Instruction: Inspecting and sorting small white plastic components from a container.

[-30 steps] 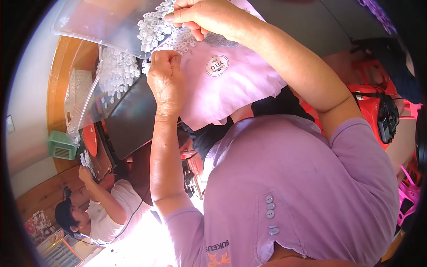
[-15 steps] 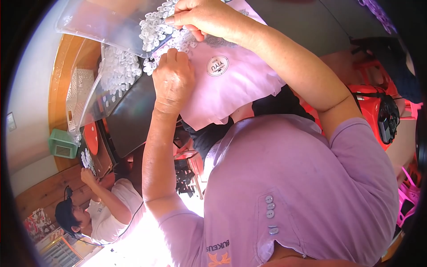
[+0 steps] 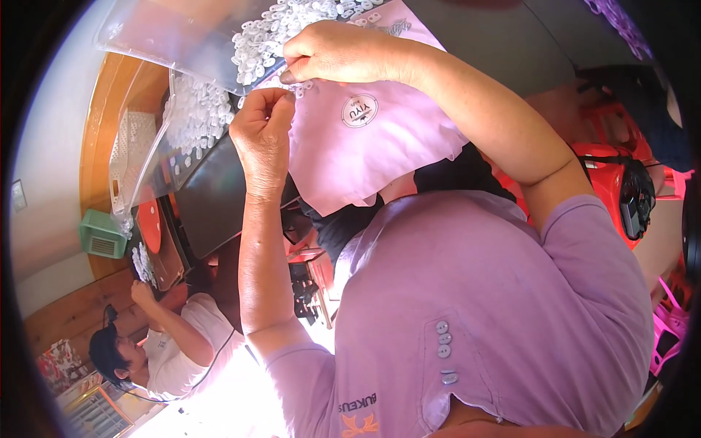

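Note:
My left hand (image 3: 261, 142) is raised at the left edge of a pink cloth (image 3: 365, 157), thumb and forefinger pinched together. Just above it, my right hand (image 3: 339, 55) is bent over with its fingertips closed, close to the left fingertips. Whatever either pinch holds is too small or hidden to make out. Several small white plastic pieces (image 3: 301, 89) with oval holes lie on the cloth by the right fingertips. A larger heap of white pieces (image 3: 257, 50) lies beyond the hands. Small grey pieces (image 3: 399, 28) rest on the cloth's far part.
A clear plastic bin (image 3: 157, 33) stands at the far left, with more white pieces (image 3: 197, 109) beside it. A green basket (image 3: 102, 235) sits further left. At lower left a person (image 3: 164, 336) in a cap handles white pieces. Red stools (image 3: 613, 120) stand at right.
My left hand has lifted off the cloth and moved slightly left, its fingers now pinched. My right hand has come down toward it, uncovering more of the white heap.

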A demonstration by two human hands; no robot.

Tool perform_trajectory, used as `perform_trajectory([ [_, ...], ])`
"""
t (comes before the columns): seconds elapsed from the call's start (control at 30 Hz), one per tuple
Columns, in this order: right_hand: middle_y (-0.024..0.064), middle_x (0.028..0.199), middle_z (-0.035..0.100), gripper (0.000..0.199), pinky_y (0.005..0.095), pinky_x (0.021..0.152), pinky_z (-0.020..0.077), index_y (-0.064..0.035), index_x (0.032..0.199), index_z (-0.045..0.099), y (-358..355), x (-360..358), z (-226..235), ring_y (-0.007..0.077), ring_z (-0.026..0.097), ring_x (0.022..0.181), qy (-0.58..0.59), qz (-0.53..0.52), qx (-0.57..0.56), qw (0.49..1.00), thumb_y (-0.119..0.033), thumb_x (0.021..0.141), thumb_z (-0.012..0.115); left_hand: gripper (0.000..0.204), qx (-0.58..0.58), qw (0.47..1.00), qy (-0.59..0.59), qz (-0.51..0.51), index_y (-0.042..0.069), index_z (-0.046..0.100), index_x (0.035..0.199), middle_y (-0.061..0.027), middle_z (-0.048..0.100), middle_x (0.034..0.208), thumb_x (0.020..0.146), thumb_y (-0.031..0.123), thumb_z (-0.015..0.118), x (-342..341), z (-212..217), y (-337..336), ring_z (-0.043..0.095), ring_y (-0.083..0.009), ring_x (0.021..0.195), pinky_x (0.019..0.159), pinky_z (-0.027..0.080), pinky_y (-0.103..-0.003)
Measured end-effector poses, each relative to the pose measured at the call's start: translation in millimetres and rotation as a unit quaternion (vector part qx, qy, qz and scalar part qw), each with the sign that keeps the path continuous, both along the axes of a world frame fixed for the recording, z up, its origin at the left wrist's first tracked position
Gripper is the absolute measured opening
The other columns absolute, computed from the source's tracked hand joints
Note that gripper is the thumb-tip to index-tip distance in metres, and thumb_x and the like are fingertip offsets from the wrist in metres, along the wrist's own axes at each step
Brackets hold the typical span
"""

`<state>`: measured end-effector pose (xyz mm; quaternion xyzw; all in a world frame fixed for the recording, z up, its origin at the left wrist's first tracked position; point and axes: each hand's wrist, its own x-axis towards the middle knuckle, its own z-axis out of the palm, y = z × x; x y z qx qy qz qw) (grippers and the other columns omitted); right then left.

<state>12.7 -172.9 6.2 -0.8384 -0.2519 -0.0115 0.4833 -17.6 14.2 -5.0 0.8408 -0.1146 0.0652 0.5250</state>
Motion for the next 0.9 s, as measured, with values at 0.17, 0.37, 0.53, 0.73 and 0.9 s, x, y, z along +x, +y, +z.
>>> perform_trajectory([
  [0.17, 0.0024, 0.056, 0.049, 0.025, 0.0299, 0.047, 0.0360, -0.0001, 0.075, 0.057, 1.8, -5.1, 4.5, 0.0105, 0.046, 0.049, 0.011, 0.040, -0.046, 0.998, -0.020, 0.090, 0.061, 0.011, 0.025, 0.999, -0.041, -0.011, -0.002, 0.066, 0.089, 0.0003, 0.061, 0.072, 0.088, 0.008, 0.064, -2.3, -2.5, -0.4, 0.050, -0.0046, 0.061, 0.056, 0.041, -0.019],
  [0.37, 0.0032, 0.056, 0.049, 0.019, 0.0301, 0.047, 0.0360, 0.0013, 0.076, 0.057, 4.7, -2.3, -5.0, 0.0106, 0.046, 0.050, 0.090, 0.047, -0.007, 0.995, -0.012, 0.089, 0.056, 0.011, 0.018, 1.000, -0.024, -0.003, -0.002, 0.066, 0.089, 0.0000, 0.062, 0.071, 0.085, 0.008, 0.067, -7.0, -7.7, -3.9, 0.051, -0.0044, 0.065, 0.059, 0.043, -0.022],
  [0.53, 0.0024, 0.058, 0.050, 0.017, 0.0292, 0.049, 0.0383, 0.0013, 0.081, 0.058, 5.0, -0.8, -6.8, 0.0104, 0.047, 0.052, 0.033, 0.040, 0.006, 0.999, -0.012, 0.090, 0.054, 0.014, -0.021, 0.998, -0.051, 0.019, -0.001, 0.066, 0.092, -0.0017, 0.064, 0.074, 0.087, 0.012, 0.068, -12.3, -16.4, -5.6, 0.054, -0.0058, 0.062, 0.056, 0.044, -0.021],
  [0.73, 0.0012, 0.064, 0.052, 0.015, 0.0273, 0.054, 0.0422, -0.0013, 0.087, 0.057, 6.8, -3.7, -4.0, 0.0100, 0.051, 0.058, -0.052, 0.059, 0.066, 0.995, -0.013, 0.094, 0.054, 0.016, -0.239, 0.962, 0.129, -0.009, -0.005, 0.065, 0.092, -0.0083, 0.064, 0.075, 0.090, 0.010, 0.063, -12.3, 11.0, -2.1, 0.052, -0.0104, 0.054, 0.045, 0.037, -0.023],
  [0.9, 0.0011, 0.067, 0.053, 0.015, 0.0271, 0.055, 0.0435, -0.0018, 0.089, 0.056, 11.0, -4.1, -6.8, 0.0097, 0.053, 0.061, -0.100, 0.053, 0.085, 0.990, -0.015, 0.097, 0.054, 0.017, -0.327, 0.913, 0.242, -0.023, -0.008, 0.062, 0.092, -0.0117, 0.060, 0.076, 0.088, 0.009, 0.059, -5.5, 20.5, 2.8, 0.051, -0.0149, 0.054, 0.044, 0.034, -0.025],
])
